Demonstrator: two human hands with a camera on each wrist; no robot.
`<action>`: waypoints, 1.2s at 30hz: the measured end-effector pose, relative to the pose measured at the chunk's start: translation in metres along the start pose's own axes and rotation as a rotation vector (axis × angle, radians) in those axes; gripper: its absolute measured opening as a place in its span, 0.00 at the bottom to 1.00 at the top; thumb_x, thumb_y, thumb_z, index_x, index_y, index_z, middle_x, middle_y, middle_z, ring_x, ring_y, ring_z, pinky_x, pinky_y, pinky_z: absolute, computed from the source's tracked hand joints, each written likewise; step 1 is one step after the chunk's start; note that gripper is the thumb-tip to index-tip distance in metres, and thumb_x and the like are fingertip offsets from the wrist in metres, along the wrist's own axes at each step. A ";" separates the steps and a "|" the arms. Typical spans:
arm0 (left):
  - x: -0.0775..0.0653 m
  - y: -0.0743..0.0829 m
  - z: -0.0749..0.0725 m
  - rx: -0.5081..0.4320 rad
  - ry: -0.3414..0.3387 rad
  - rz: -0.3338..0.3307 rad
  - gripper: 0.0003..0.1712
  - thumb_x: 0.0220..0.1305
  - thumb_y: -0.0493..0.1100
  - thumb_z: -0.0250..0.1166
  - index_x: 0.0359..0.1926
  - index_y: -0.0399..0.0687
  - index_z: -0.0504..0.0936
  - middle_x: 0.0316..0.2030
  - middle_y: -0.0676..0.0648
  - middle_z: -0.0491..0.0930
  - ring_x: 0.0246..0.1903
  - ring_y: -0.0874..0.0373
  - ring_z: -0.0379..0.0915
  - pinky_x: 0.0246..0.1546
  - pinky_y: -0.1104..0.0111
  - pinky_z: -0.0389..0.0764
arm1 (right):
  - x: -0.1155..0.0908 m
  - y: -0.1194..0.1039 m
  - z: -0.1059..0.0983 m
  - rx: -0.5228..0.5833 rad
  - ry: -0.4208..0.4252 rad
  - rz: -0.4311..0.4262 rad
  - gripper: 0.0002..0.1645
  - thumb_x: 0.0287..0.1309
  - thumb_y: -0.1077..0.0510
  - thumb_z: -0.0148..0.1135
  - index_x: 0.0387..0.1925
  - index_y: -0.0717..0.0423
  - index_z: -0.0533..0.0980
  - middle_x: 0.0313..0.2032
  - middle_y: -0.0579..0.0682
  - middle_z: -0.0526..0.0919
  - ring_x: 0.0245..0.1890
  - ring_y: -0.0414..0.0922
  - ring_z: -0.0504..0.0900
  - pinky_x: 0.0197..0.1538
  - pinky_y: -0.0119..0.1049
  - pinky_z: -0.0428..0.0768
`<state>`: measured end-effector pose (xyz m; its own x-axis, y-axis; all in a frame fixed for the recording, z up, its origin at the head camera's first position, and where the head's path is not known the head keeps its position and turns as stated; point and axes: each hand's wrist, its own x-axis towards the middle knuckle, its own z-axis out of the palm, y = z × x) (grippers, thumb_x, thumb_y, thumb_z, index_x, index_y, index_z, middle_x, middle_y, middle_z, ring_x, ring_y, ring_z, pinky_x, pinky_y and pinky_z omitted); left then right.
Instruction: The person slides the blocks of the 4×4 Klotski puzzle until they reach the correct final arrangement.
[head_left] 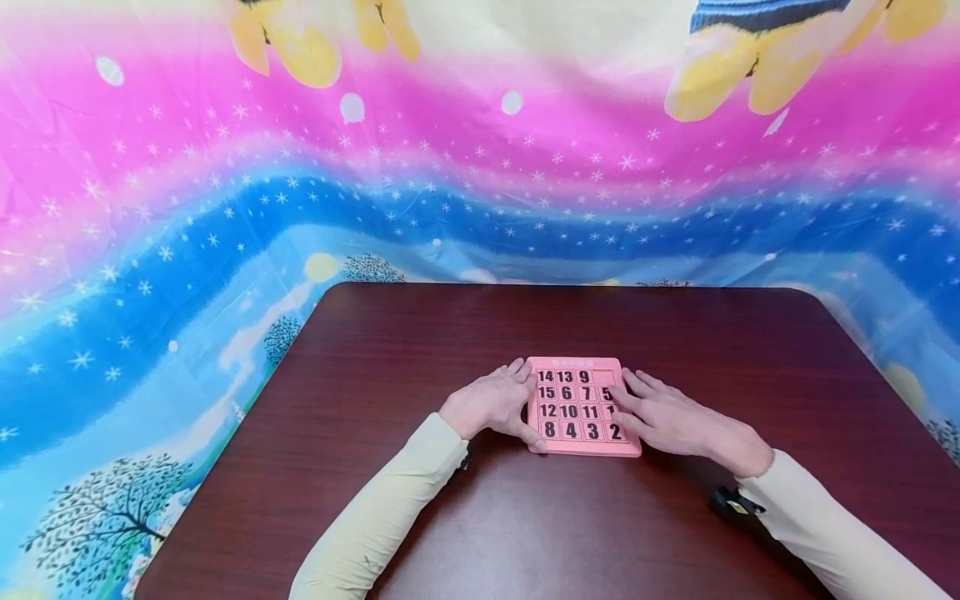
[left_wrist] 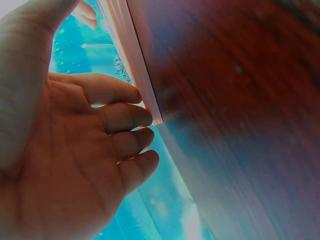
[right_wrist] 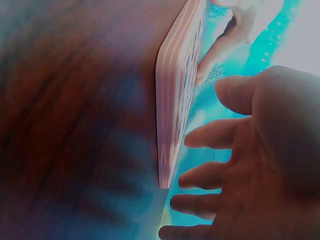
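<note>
A pink sliding number puzzle (head_left: 585, 451) lies on the table, its black-numbered tiles facing up. The empty slot is at its top right corner, beside tile 9 (head_left: 583, 377). My left hand (head_left: 491, 402) braces the left side, thumb at the near left corner and fingertips along the edge. In the left wrist view, those fingers (left_wrist: 127, 117) bend slightly against the puzzle's side. From the right, my right hand (head_left: 667, 417) reaches over the puzzle's edge with loosely extended fingers. Its fingertips overlap tile 5 (head_left: 607, 393) and tile 1, partly hiding both.
The dark brown wooden table (head_left: 420, 333) has rounded far corners and extends around the puzzle. Behind it hangs a colourful printed cloth (head_left: 480, 183) with snowflakes and trees. A black wrist strap device (head_left: 735, 502) sits under the right sleeve.
</note>
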<state>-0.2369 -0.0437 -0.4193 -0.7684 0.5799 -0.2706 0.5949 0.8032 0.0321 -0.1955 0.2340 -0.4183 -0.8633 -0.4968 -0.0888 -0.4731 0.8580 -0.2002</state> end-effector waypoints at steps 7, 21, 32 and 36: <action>0.000 0.000 0.000 -0.004 -0.006 -0.007 0.71 0.40 0.81 0.66 0.76 0.44 0.55 0.78 0.42 0.48 0.78 0.50 0.40 0.78 0.63 0.49 | -0.005 -0.002 0.003 -0.008 -0.025 0.011 0.37 0.68 0.42 0.53 0.69 0.60 0.66 0.71 0.70 0.58 0.71 0.71 0.56 0.67 0.67 0.64; -0.001 0.001 0.000 -0.013 0.006 -0.002 0.70 0.41 0.80 0.67 0.75 0.43 0.56 0.77 0.42 0.49 0.78 0.49 0.41 0.78 0.63 0.50 | -0.008 0.001 0.006 0.012 -0.037 0.006 0.37 0.69 0.42 0.52 0.70 0.61 0.64 0.71 0.71 0.58 0.71 0.70 0.56 0.68 0.66 0.64; -0.001 0.000 0.001 -0.019 0.001 0.001 0.70 0.41 0.80 0.67 0.76 0.43 0.55 0.77 0.42 0.48 0.78 0.49 0.40 0.79 0.63 0.49 | -0.004 -0.001 0.004 -0.004 -0.041 -0.001 0.37 0.69 0.43 0.53 0.69 0.63 0.65 0.70 0.74 0.58 0.70 0.70 0.58 0.68 0.64 0.66; -0.001 0.000 0.000 -0.016 0.003 0.000 0.70 0.41 0.80 0.67 0.76 0.43 0.55 0.77 0.42 0.48 0.78 0.49 0.40 0.78 0.62 0.49 | -0.003 -0.006 0.004 -0.034 -0.047 -0.005 0.40 0.68 0.42 0.53 0.68 0.67 0.64 0.70 0.74 0.59 0.70 0.69 0.60 0.67 0.63 0.68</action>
<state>-0.2360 -0.0443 -0.4192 -0.7692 0.5801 -0.2681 0.5909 0.8053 0.0472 -0.1895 0.2293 -0.4205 -0.8523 -0.5057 -0.1336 -0.4835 0.8591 -0.1676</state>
